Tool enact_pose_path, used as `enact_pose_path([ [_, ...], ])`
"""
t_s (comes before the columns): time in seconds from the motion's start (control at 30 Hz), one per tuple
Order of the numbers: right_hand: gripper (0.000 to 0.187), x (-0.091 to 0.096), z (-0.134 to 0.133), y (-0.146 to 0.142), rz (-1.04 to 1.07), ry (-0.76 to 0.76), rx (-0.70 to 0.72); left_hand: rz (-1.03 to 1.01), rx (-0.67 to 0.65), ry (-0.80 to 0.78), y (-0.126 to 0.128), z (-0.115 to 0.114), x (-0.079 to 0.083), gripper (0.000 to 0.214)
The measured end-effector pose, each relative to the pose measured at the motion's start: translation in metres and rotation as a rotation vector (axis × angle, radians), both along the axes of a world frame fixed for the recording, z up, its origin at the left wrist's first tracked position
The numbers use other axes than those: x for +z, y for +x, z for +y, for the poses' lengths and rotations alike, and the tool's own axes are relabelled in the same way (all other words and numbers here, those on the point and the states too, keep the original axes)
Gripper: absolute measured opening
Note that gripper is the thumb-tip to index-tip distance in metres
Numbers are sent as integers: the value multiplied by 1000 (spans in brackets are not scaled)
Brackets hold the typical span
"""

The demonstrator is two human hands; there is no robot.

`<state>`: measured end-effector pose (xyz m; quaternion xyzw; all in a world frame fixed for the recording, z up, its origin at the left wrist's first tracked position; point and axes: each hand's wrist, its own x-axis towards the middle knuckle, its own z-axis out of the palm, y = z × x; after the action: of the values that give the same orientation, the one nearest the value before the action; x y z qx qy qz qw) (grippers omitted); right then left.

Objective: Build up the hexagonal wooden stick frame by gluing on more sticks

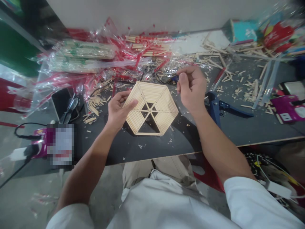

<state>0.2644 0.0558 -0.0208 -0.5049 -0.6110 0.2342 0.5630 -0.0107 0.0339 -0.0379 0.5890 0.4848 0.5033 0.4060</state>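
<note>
My left hand (121,109) grips the left edge of a hexagonal panel (163,108) built from pale wooden sticks, thumb on top and fingers behind. Spokes cross at its middle, and rows of sticks fill most of its wedges. The front wedge is largely open, with only a stick border along its outer side, and small gaps show around the centre. Up and to the right of the panel, apart from it, is my right hand (192,87), its fingers curled and pinched. Whatever may be between those fingertips is hidden or too small to make out.
Plastic-wrapped stick bundles (83,52) lie at the back left. Cut stick pieces (252,90) litter the dark table (114,151). A blue hand tool (234,108) rests right of my forearm. Glasses (70,108) and a blurred-out phone (63,146) are at left.
</note>
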Motion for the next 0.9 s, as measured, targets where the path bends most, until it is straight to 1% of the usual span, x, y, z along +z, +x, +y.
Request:
enact_pose_path([
  [0.13, 50, 1, -1, -4, 29, -23, 71, 13, 7, 6, 1, 0, 0, 59],
  [0.2, 47, 0, -1, -6, 42, -31, 112, 3, 8, -5, 1, 0, -1, 57],
  [0.27, 41, -1, 0, -6, 52, -40, 138, -1, 15, -18, 0, 1, -2, 54],
  [0.33, 31, -2, 1, -6, 64, -28, 147, 51, 49, -13, -1, 2, -4, 47],
  [0.4, 21, -2, 2, -6, 72, -13, 142, 188, 129, 23, -2, 2, -4, 34],
  [0.47, 12, -1, 1, -6, 70, -17, 113, 379, 228, 81, -3, 1, -2, 21],
  [0.53, 15, 0, 0, -6, 65, -39, 74, 574, 307, 150, -5, -1, 0, 12],
  [0.6, 22, 1, -1, -5, 70, -60, 47, 741, 324, 228, -7, -5, 3, 11],
  [0.67, 24, 0, 0, -4, 75, -83, 45, 872, 278, 310, -10, -9, 6, 15],
  [0.73, 20, -3, 2, -2, 89, -99, 56, 964, 199, 369, -11, -13, 9, 19],
  [0.8, 13, -7, 4, -1, 104, -113, 88, 1009, 114, 397, -11, -15, 14, 21],
  [0.87, 7, -11, 5, -2, 88, -122, 129, 1027, -9, 420, -9, -17, 18, 23],
  [0.9, 8, -12, 5, -2, 56, -127, 144, 1030, -81, 431, -8, -17, 19, 25],
])
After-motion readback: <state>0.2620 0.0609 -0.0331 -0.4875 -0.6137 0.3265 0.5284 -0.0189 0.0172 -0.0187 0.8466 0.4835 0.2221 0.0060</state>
